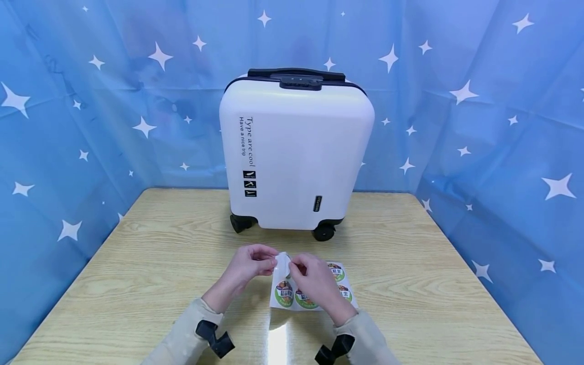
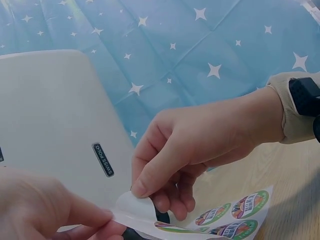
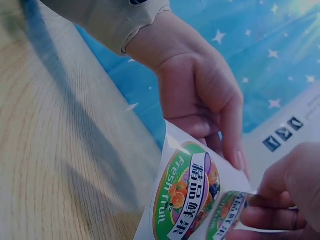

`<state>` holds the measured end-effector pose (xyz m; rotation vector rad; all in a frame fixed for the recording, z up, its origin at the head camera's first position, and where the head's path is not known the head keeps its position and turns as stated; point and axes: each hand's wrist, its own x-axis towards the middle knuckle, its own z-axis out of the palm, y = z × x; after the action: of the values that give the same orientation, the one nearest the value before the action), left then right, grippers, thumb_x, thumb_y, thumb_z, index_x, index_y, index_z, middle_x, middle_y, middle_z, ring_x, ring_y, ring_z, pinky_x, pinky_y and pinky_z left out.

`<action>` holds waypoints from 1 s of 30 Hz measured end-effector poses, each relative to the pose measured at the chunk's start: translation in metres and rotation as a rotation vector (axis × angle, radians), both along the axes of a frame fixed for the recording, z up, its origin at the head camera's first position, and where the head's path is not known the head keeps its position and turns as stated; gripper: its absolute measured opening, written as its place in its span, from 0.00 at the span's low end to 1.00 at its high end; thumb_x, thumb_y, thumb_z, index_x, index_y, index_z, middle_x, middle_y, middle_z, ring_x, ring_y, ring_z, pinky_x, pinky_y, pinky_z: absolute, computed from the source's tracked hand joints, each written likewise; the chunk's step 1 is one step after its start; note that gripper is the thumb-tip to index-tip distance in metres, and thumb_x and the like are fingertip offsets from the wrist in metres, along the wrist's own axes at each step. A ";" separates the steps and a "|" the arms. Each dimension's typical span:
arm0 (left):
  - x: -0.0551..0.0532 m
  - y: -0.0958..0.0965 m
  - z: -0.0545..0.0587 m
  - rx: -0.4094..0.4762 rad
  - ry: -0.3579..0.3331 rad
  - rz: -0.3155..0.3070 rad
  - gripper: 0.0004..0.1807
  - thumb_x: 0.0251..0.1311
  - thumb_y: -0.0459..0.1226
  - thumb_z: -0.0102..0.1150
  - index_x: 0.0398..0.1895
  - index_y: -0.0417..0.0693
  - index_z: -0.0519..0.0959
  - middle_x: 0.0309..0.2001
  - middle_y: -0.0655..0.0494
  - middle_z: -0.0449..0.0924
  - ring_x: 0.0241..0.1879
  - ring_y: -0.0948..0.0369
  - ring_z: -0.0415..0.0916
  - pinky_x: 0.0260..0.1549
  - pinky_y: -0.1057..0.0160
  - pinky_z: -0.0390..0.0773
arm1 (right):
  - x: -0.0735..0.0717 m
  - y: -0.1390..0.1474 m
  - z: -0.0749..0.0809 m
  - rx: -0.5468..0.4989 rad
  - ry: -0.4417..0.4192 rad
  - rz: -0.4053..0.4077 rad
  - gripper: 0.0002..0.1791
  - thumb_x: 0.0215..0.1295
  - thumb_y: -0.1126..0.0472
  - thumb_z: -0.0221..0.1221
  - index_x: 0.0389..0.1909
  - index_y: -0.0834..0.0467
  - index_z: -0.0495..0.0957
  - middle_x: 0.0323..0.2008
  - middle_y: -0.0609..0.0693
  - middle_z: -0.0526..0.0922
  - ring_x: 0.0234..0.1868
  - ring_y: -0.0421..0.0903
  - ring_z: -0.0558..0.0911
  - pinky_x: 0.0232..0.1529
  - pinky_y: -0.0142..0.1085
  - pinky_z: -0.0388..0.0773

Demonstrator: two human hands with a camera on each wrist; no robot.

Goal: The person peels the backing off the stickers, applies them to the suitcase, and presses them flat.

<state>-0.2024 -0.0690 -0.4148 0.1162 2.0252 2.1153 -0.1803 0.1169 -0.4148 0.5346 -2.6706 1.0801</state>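
A white sheet of oval fruit stickers (image 1: pixel 276 300) lies tilted over the table, printed in green, orange and purple. My left hand (image 1: pixel 250 264) pinches its upper left corner between thumb and fingers. At the same edge, my right hand (image 1: pixel 315 279) covers part of the sheet and pinches one sticker. That sticker (image 2: pixel 134 204) is partly lifted, its white underside showing in the left wrist view. In the right wrist view, a "Fresh fruit" sticker (image 3: pixel 187 192) lies flat on the sheet beside the lifted one.
Behind the hands a white suitcase (image 1: pixel 296 152) stands upright on black wheels (image 1: pixel 324 232), with a black handle (image 1: pixel 296 74) on top. The wooden table (image 1: pixel 137 284) reaches back to a blue curtain (image 1: pixel 182 101) with white stars.
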 end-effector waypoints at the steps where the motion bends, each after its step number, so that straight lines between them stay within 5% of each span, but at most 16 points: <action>1: 0.000 0.000 0.000 0.000 -0.002 0.004 0.12 0.53 0.25 0.61 0.42 0.30 0.77 0.33 0.46 0.79 0.27 0.60 0.77 0.31 0.62 0.79 | 0.000 0.000 0.000 0.000 0.002 -0.001 0.05 0.63 0.60 0.56 0.33 0.54 0.81 0.25 0.38 0.74 0.27 0.37 0.71 0.28 0.29 0.70; 30: -0.002 -0.011 0.003 -0.072 0.031 0.098 0.07 0.53 0.25 0.61 0.37 0.34 0.80 0.32 0.47 0.79 0.29 0.58 0.76 0.32 0.60 0.80 | -0.004 0.006 0.004 -0.057 0.064 -0.019 0.03 0.60 0.65 0.59 0.30 0.57 0.81 0.24 0.41 0.76 0.25 0.37 0.72 0.26 0.29 0.71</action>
<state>-0.2042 -0.0798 -0.4113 0.0390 2.1642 2.1060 -0.1840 0.1228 -0.4110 0.5227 -2.5764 1.1109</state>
